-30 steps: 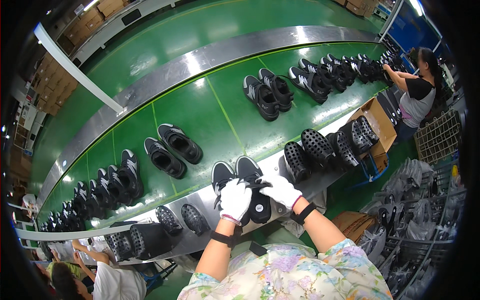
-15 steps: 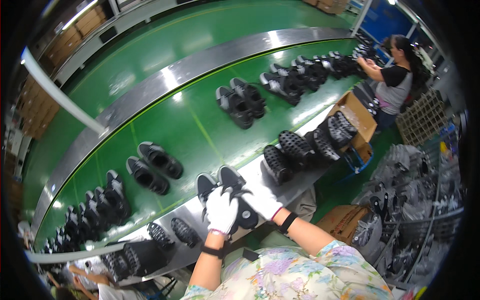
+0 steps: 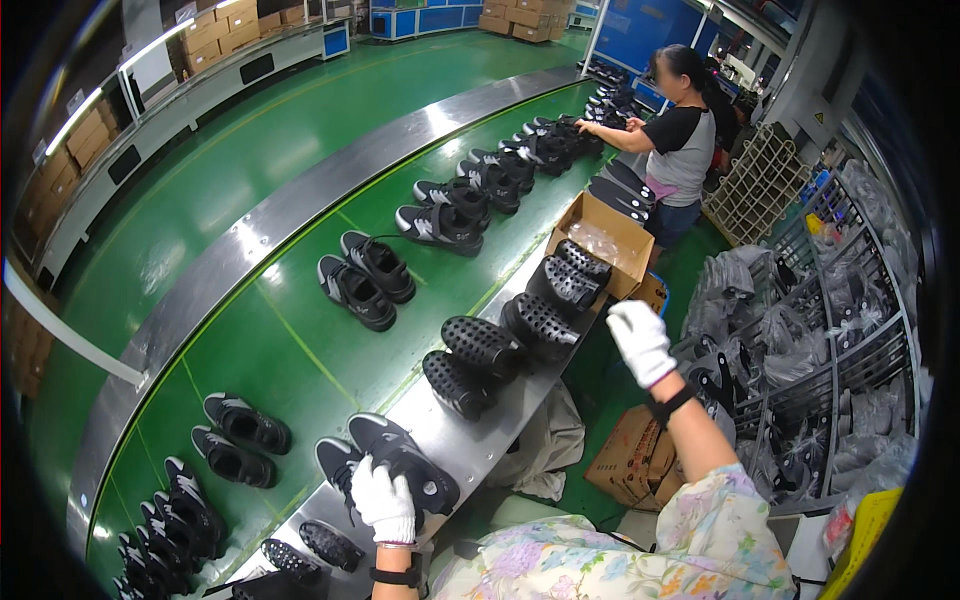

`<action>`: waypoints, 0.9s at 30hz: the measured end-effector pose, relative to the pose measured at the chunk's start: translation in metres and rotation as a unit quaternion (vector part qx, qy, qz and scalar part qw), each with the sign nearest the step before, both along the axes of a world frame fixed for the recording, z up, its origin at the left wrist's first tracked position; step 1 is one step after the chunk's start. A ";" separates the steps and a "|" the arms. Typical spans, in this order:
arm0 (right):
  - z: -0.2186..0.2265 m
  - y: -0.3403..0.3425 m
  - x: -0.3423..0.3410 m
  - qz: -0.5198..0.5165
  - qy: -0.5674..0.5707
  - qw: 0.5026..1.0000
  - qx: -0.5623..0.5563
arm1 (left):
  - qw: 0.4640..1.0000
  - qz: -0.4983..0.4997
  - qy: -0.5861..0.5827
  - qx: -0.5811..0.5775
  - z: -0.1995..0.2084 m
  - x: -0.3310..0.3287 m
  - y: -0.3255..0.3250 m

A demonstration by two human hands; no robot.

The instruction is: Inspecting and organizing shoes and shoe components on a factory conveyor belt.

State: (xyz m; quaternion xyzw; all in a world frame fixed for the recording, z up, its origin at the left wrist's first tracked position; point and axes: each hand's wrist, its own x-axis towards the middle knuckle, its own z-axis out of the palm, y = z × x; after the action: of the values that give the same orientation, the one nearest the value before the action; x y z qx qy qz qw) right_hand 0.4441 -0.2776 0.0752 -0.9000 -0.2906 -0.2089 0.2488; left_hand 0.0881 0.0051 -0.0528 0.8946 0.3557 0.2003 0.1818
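Observation:
My gloved left hand (image 3: 383, 503) grips the left shoe (image 3: 340, 466) of a black-and-grey pair at the bench's near edge. Beside it the right shoe (image 3: 395, 448) lies with a round white spot showing at its heel end. Raised out to the right, my gloved right hand (image 3: 641, 343) is beyond the bench edge, below a cardboard box. Its fingers are loosely bent and apart, with nothing visible in them. Between the hands, black foot-shaped pieces full of holes (image 3: 482, 345) rest in a row on the metal bench.
A cardboard box (image 3: 598, 232) with clear plastic stands at the bench's right. Pairs of shoes (image 3: 365, 280) line the green belt (image 3: 300, 345). At far right a co-worker (image 3: 675, 140) handles shoes. A grey rack (image 3: 800, 390) of bagged items and a carton (image 3: 632, 455) are at my right.
My right hand has left the shoes and swung out right. The left hand stays at the pair. The black piece with the white spot now lies at the right shoe. The view has turned right.

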 end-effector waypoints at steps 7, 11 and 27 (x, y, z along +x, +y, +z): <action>-0.016 -0.027 0.142 0.054 0.006 0.984 -0.167 | 0.997 0.008 0.076 -0.012 0.021 0.010 -0.021; -0.029 -0.016 0.178 0.078 0.039 0.962 -0.257 | 0.999 0.011 0.036 0.013 0.032 0.000 -0.036; 0.055 -0.015 0.117 0.109 -0.139 0.983 -0.049 | 0.993 0.045 -0.087 -0.068 0.103 0.010 -0.039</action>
State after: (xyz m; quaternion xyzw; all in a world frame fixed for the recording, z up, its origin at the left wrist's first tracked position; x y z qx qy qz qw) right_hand 0.5612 -0.2930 0.1300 -0.8361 -0.4291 -0.2892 0.1824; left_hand 0.0983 -0.0335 0.0503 0.8426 0.3914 0.2604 0.2628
